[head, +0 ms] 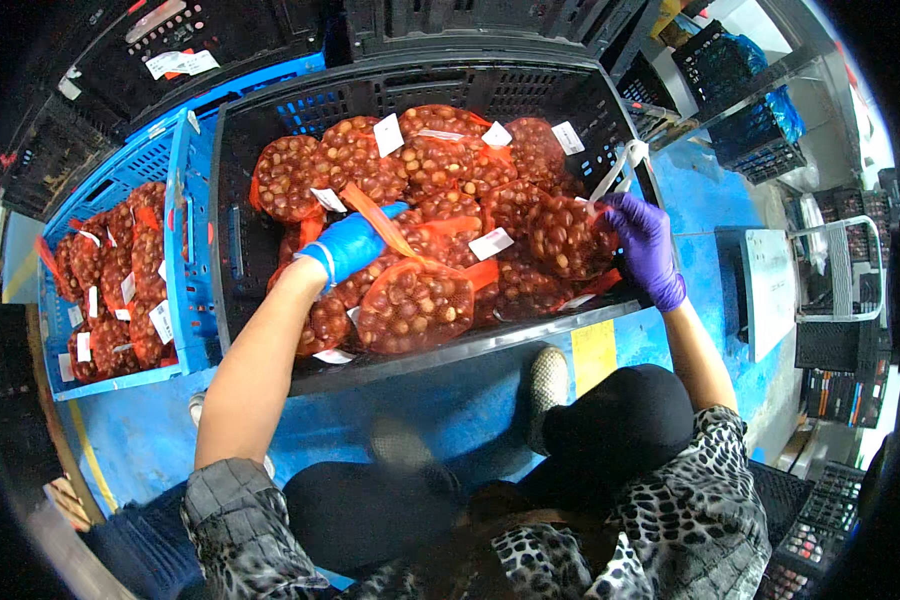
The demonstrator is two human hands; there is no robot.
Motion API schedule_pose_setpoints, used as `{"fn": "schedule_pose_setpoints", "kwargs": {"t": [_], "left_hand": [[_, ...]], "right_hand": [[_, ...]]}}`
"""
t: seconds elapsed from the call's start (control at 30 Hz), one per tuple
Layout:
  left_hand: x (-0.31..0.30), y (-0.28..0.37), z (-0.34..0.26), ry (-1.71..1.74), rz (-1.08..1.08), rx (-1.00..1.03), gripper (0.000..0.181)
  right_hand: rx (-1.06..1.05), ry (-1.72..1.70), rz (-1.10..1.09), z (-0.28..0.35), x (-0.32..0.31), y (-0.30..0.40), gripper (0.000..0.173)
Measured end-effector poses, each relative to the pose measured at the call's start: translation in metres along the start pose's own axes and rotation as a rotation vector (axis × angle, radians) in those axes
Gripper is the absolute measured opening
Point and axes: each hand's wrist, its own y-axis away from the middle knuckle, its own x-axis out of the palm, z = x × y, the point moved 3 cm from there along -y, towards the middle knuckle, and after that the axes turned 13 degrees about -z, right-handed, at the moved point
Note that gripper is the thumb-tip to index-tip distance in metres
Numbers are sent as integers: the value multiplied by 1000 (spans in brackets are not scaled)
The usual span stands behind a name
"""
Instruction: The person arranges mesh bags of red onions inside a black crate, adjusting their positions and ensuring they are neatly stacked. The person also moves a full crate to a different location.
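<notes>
A black plastic crate [450, 352] lies before me, filled with red mesh bags of small round brown produce, perhaps chestnuts, many with white tags. My left hand [352, 244], in a blue glove, reaches in among the bags at the left; its fingertips are partly hidden beside the orange netting tail of a mesh bag [418, 306], and its grip cannot be made out. Over the crate's right side, my right hand [641, 240], in a purple glove, has its fingers pinched at the top of another mesh bag [570, 236]. A white strap [621, 169] hangs on the right rim just beyond it.
A blue plastic crate [180, 300] with similar tagged mesh bags stands at the left. Black crates rise behind. To the right are a white platform trolley [771, 292] and stacked dark crates [844, 352]. My feet are on the blue floor close to the black crate.
</notes>
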Motion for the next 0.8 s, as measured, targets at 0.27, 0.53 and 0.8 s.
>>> {"fn": "schedule_pose_setpoints", "kwargs": {"t": [0.27,0.53,0.8], "left_hand": [[4,0,45,71,-44,-91,55],[3,-2,32,290,-104,-274,44],[-24,6,5,170,-112,-274,47]], "right_hand": [[-224,108,-58,16,44,-113,21],[-198,-126,362,-100,154,-182,26],[-140,23,339,-84,114,-174,41]]}}
